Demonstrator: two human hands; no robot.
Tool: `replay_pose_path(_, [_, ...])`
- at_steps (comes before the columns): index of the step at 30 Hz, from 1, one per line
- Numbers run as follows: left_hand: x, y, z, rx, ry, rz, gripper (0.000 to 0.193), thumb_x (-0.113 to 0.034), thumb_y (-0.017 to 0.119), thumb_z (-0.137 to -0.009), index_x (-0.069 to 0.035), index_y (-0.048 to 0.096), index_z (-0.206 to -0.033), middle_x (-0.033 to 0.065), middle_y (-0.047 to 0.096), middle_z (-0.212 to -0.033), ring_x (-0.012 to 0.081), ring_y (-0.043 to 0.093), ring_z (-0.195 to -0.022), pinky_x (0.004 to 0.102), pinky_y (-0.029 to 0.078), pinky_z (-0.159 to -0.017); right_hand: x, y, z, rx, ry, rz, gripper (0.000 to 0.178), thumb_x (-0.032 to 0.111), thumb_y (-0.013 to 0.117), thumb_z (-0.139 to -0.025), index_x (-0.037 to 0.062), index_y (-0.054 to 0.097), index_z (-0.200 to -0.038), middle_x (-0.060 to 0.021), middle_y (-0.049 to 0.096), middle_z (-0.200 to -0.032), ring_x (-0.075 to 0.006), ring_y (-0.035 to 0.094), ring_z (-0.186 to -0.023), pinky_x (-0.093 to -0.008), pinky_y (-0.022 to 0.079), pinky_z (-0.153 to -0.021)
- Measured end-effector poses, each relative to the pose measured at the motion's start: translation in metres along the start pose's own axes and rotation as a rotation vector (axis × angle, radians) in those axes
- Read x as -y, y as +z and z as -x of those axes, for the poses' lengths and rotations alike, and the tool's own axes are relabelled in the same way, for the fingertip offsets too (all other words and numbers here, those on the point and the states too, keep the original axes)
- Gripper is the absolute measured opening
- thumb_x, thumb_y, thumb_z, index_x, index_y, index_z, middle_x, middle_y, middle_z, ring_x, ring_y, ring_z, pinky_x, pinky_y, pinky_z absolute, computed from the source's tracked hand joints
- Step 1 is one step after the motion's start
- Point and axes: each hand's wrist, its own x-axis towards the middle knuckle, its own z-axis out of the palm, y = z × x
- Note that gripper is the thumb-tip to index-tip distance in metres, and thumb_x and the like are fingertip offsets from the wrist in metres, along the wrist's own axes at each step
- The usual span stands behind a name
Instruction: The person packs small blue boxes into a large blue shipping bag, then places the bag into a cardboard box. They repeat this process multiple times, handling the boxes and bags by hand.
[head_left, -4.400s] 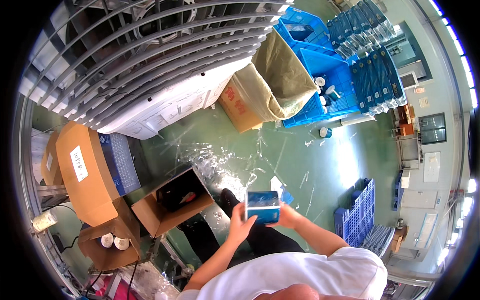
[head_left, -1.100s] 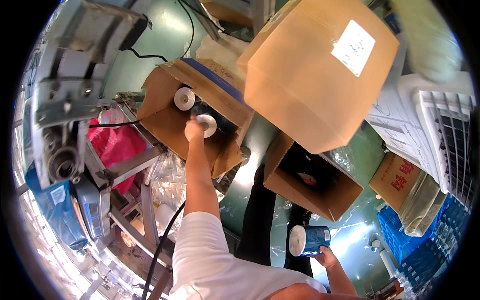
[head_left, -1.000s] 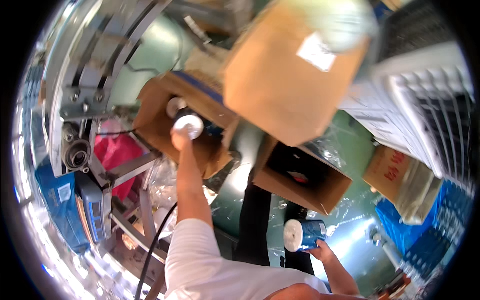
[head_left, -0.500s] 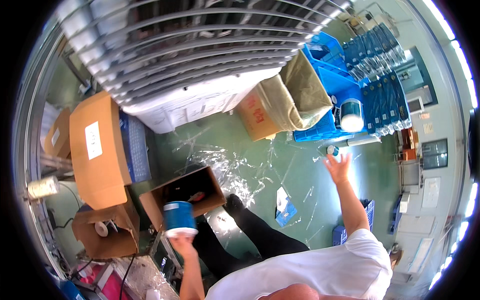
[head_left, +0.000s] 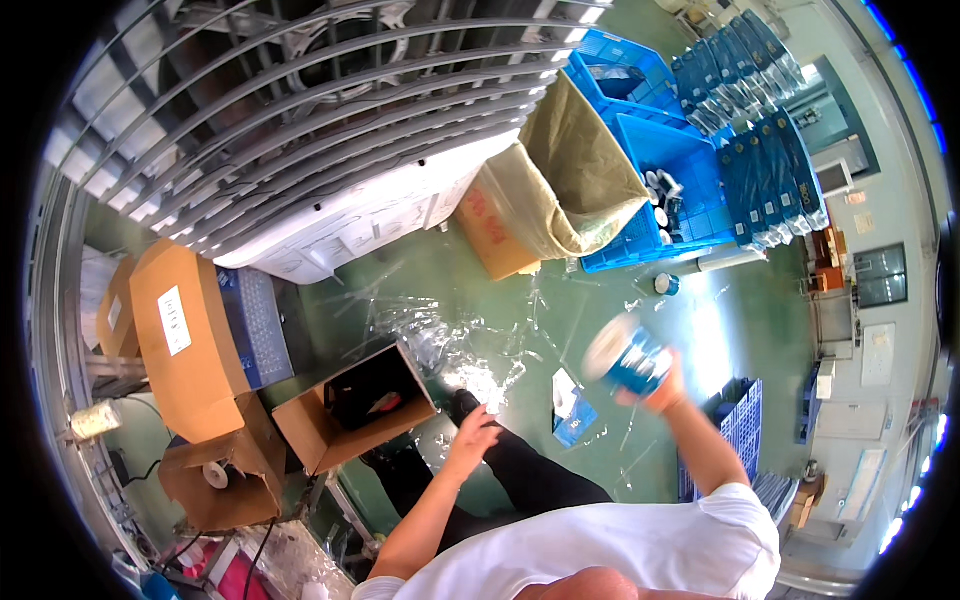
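Observation:
My right hand (head_left: 665,388), out to the right over the floor, grips a blue cylinder (head_left: 640,365) with a pale, wide end. The cylinder is tilted, its pale end pointing up and left. Whether it is a roll or a tub I cannot tell. My left hand (head_left: 474,442) is raised in front of my legs, fingers apart and slightly curled, with nothing in it. Just left of that hand stands an open cardboard box (head_left: 300,425), dark inside with a small reddish thing in it.
A lined carton (head_left: 500,235) stands by blue crates (head_left: 630,255) holding small dark-and-white items. Stacked blue packs (head_left: 765,180) rise behind. Plastic scraps (head_left: 470,350) and a small blue roll (head_left: 666,285) lie on the floor. A metal grille (head_left: 330,100) overhangs the top left.
My left hand no longer holds a blue cylinder over the box and has moved right. My right hand, open before, now grips a cylinder. The cylinder seen at the blue crate is gone from there.

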Motion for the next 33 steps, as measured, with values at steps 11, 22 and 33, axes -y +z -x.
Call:
replay_pose_path(11, [-0.024, -0.296, 0.173, -1.656, 0.942, 0.282, 0.023, 0.004, 0.050, -0.080, -0.007, 0.046, -0.100, 0.0019, 0.049, -0.082, 0.0110, 0.050, -0.072, 0.0238, 0.044, -0.061, -0.169, 0.019, -0.063, -0.063, 0.447, 0.498, 0.058, 0.058, 0.043, -0.082, 0.0174, 0.035, -0.123, -0.0156, 0.052, -0.105, -0.0335, 0.051, -0.099, -0.0572, 0.042, -0.082])
replay_pose_path(22, [-0.015, -0.596, 0.261, -1.976, -0.163, 0.047, 0.071, -0.026, 0.074, -0.066, 0.001, 0.040, -0.123, 0.0215, 0.052, -0.114, 0.0305, 0.051, -0.106, 0.0372, 0.042, -0.087, -0.351, 0.102, -0.074, 0.009, 0.768, 0.980, 0.041, 0.034, 0.043, -0.089, 0.0105, 0.039, -0.122, -0.0180, 0.048, -0.116, -0.0326, 0.047, -0.107, -0.0598, 0.041, -0.082])
replay_pose_path(33, [0.093, -0.708, 0.239, -1.906, 0.189, 0.005, 0.072, -0.042, 0.070, -0.066, 0.000, 0.042, -0.119, 0.0241, 0.054, -0.109, 0.0338, 0.052, -0.103, 0.0357, 0.040, -0.085, -0.405, 0.115, -0.082, -0.071, 0.703, 1.188, 0.048, 0.034, 0.048, -0.088, 0.0075, 0.035, -0.127, -0.0163, 0.051, -0.110, -0.0288, 0.052, -0.100, -0.0476, 0.046, -0.082])
